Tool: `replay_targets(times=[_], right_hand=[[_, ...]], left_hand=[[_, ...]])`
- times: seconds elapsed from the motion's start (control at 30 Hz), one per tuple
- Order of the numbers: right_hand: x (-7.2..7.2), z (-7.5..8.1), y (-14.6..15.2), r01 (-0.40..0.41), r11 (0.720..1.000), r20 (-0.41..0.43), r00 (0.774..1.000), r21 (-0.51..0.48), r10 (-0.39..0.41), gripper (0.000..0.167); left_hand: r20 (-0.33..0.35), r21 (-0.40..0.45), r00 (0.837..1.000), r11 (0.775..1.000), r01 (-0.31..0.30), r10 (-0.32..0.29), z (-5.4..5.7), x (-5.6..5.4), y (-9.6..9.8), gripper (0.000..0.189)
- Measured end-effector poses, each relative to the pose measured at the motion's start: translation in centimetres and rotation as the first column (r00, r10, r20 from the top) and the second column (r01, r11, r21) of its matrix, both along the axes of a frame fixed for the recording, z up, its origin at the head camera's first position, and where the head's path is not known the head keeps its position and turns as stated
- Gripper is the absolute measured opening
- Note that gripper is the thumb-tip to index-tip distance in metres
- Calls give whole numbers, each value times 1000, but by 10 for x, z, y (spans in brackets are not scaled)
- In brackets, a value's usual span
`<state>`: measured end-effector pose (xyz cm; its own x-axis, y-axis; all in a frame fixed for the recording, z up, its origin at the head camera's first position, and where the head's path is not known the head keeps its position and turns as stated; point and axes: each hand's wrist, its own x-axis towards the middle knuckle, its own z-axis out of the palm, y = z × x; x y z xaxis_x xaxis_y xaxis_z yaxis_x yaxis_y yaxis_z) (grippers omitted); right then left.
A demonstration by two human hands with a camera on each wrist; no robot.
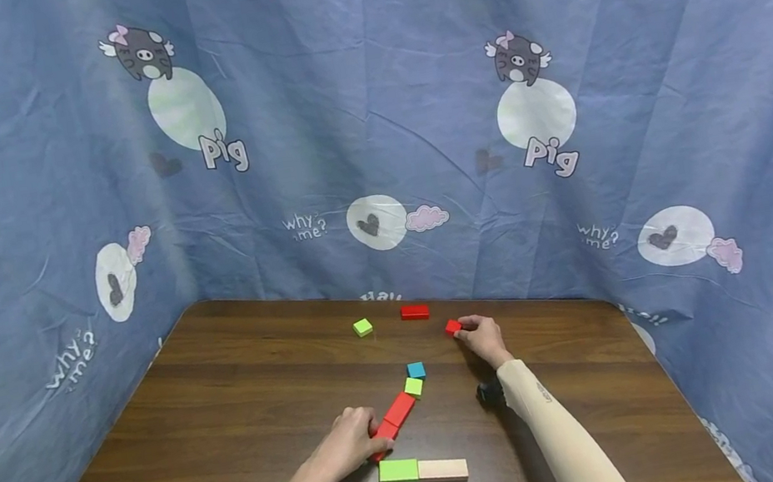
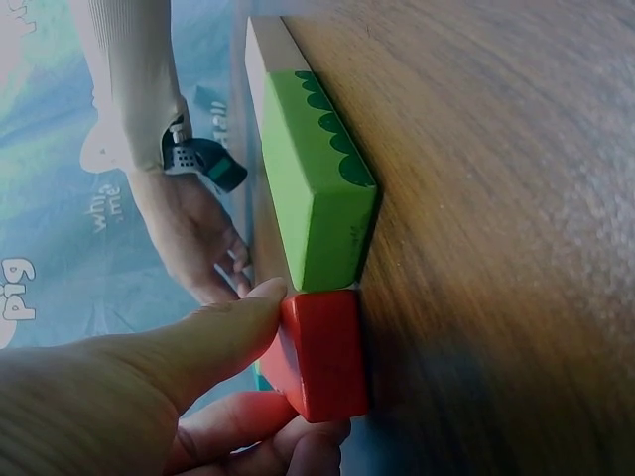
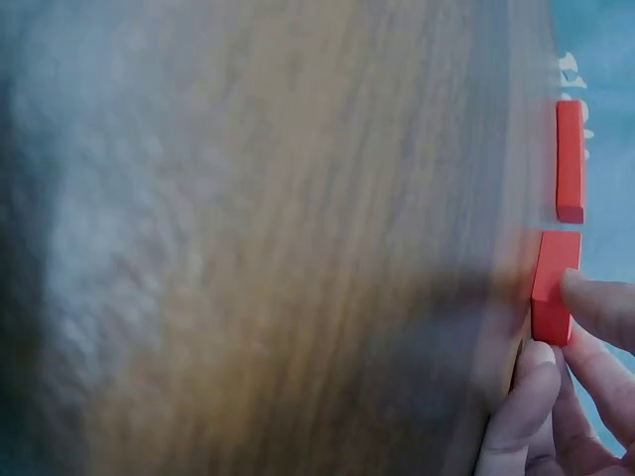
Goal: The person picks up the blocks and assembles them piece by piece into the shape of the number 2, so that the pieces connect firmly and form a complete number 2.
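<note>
My left hand (image 1: pixel 350 439) pinches the near end of a red block (image 2: pixel 332 357) between thumb and fingers, on the table. That block lies end to end with another red block (image 1: pixel 401 409), in a slanting row that continues with a small lime block (image 1: pixel 413 388) and a blue block (image 1: pixel 416 370). Beside the held end, a green block (image 1: pixel 398 471) with dark green scallops meets a plain wooden block (image 1: pixel 443 471). Farther off, my right hand (image 1: pixel 484 338) holds a small red block (image 3: pixel 556 288) by thumb and fingers at the table surface.
Toward the back of the brown wooden table (image 1: pixel 227 384) lie a loose lime block (image 1: pixel 363 327) and a longer red block (image 1: pixel 415 312), left of my right hand. A blue printed curtain (image 1: pixel 368 126) hangs behind the table and along its sides.
</note>
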<state>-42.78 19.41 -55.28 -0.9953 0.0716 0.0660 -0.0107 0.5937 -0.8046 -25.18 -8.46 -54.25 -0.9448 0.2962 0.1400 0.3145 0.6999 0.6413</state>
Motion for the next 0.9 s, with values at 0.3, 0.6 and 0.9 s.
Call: replay_targets(times=[0.3,0.6,0.9], right_hand=[[2,1,-5,-50,998,-28,998,27,51,29],[8,2,-9,-119,992,-26,992,28,120,28],[14,4,-19,-216,974,-30,975,71,219,29]], left_hand=[[19,-23,1000,1000,-13,13,2,0,1,31],[25,-12,1000,1000,-3,4,1,0,-1,32],[22,-13,1000,1000,-4,4,2,0,0,32]])
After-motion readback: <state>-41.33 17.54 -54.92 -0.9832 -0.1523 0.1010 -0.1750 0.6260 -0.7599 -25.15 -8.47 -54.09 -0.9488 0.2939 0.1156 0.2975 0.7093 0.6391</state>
